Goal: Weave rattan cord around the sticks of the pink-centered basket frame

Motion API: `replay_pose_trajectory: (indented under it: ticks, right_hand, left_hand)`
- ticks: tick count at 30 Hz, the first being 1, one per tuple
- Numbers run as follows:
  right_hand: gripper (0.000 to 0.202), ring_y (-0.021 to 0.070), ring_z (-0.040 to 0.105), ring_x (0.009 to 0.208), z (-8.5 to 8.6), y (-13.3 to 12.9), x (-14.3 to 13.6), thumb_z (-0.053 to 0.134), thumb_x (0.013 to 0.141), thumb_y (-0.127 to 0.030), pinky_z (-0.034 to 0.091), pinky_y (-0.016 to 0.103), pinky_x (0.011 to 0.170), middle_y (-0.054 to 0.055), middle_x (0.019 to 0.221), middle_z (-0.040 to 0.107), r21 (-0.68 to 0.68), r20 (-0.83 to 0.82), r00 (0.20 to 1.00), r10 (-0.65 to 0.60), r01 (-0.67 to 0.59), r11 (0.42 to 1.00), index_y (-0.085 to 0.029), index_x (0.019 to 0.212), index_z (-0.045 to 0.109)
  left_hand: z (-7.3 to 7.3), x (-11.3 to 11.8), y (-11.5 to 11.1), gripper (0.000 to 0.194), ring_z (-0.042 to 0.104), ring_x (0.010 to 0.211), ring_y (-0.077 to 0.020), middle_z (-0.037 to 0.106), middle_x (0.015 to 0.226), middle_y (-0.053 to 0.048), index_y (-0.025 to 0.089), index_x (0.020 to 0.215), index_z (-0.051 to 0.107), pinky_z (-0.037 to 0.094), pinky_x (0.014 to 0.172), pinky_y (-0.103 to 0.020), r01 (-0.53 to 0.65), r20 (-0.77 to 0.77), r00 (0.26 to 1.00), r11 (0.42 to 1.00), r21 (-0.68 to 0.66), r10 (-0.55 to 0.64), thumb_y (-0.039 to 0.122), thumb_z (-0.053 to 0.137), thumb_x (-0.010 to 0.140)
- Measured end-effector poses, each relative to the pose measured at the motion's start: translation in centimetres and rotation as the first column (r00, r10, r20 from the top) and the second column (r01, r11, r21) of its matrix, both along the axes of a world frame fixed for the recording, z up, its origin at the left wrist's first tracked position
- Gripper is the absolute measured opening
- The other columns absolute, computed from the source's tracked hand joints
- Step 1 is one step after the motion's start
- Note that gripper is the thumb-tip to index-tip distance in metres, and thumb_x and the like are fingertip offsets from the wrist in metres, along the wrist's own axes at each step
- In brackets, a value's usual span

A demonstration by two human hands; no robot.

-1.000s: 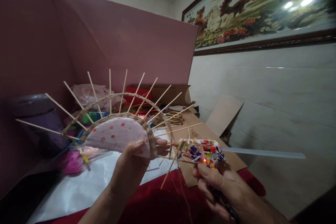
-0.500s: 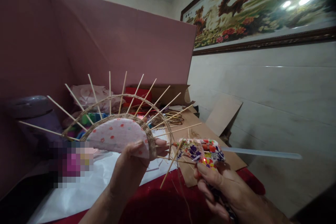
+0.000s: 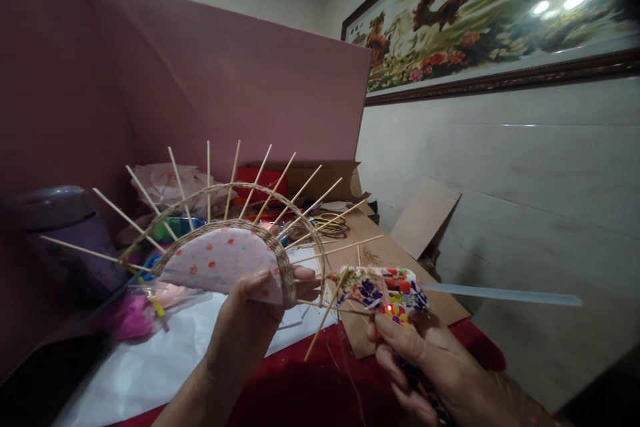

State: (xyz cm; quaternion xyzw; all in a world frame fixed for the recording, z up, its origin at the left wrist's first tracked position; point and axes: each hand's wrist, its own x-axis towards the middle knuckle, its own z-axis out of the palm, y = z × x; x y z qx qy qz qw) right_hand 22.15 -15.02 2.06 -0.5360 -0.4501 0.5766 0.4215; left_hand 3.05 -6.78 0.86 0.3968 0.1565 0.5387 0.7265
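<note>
My left hand (image 3: 255, 307) grips the lower right edge of a half-round piece (image 3: 220, 260) covered in white cloth with red dots and rimmed with twisted cord. Thin wooden sticks (image 3: 235, 177) fan out from its rim, and an outer arc of twine (image 3: 295, 203) crosses them. In my right hand (image 3: 415, 353) is a glue gun (image 3: 383, 293) wrapped in colourful patterned material, a small red light showing on it. Its nozzle points left, close to the twine's right end. A long translucent glue stick (image 3: 505, 295) juts from its back.
Brown cardboard (image 3: 405, 280) and white sheeting (image 3: 150, 367) lie on a red cloth (image 3: 295, 393). Behind are coiled cord (image 3: 330, 225), a red item (image 3: 263, 183) and pink cloth. Bags with pink and yellow pieces sit left, near a purple container (image 3: 75, 240).
The outer left sticks and the half-round piece have shifted slightly right and down. Both hands keep their holds, and the glue gun stays beside the twine.
</note>
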Motion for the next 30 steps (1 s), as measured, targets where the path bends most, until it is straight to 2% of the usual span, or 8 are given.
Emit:
replay_pose_trajectory:
  ticks: [7, 10, 18, 30]
  right_hand:
    - [0.052, 0.0013, 0.027, 0.032, 0.19, -0.14, -0.01, 0.045, 0.076, -0.064, 0.019, 0.012, 0.031, -0.008, 0.037, 0.031, -0.017, 0.038, 0.999, 0.030, -0.030, 0.999, -0.017, 0.054, 0.042]
    - [0.049, 0.0016, 0.029, 0.032, 0.25, -0.12, 0.14, 0.047, 0.077, -0.062, 0.021, 0.013, 0.031, -0.008, 0.040, 0.033, -0.013, 0.016, 0.997, 0.073, -0.073, 0.997, -0.018, 0.057, 0.042]
    - [0.050, 0.0011, 0.026, 0.031, -0.10, -0.04, -0.29, 0.048, 0.075, -0.063, 0.018, 0.013, 0.030, -0.008, 0.042, 0.035, -0.020, -0.002, 1.000, -0.015, 0.015, 1.000, -0.017, 0.056, 0.043]
    - [0.048, 0.0019, 0.028, 0.033, 0.59, -0.48, -0.33, 0.048, 0.075, -0.063, 0.021, 0.013, 0.030, -0.007, 0.044, 0.037, -0.066, 0.059, 0.998, -0.009, 0.013, 0.998, -0.018, 0.059, 0.045]
  left_hand:
    - [0.26, 0.07, -0.08, 0.038, 0.063, 0.085, -0.0263, 0.071, 0.089, -0.011, 0.008, 0.084, 0.072, 0.045, 0.083, -0.041, -0.002, -0.007, 1.000, 1.000, -0.022, 0.002, 0.025, 0.039, 0.076]
    - [0.37, 0.10, -0.07, 0.038, 0.063, 0.085, -0.0260, 0.071, 0.089, -0.011, 0.008, 0.084, 0.072, 0.046, 0.083, -0.040, 0.005, 0.006, 1.000, 1.000, -0.025, -0.005, 0.024, 0.038, 0.076]
    - [0.29, -0.07, -0.06, 0.037, 0.063, 0.085, -0.0260, 0.071, 0.089, -0.011, 0.007, 0.085, 0.071, 0.046, 0.083, -0.040, 0.023, 0.025, 0.999, 0.999, -0.030, -0.022, 0.024, 0.039, 0.077]
    - [0.14, -0.05, -0.06, 0.035, 0.064, 0.086, -0.0262, 0.071, 0.089, -0.011, 0.009, 0.084, 0.071, 0.043, 0.086, -0.042, 0.029, 0.029, 0.999, 0.999, -0.032, -0.028, 0.026, 0.041, 0.077]
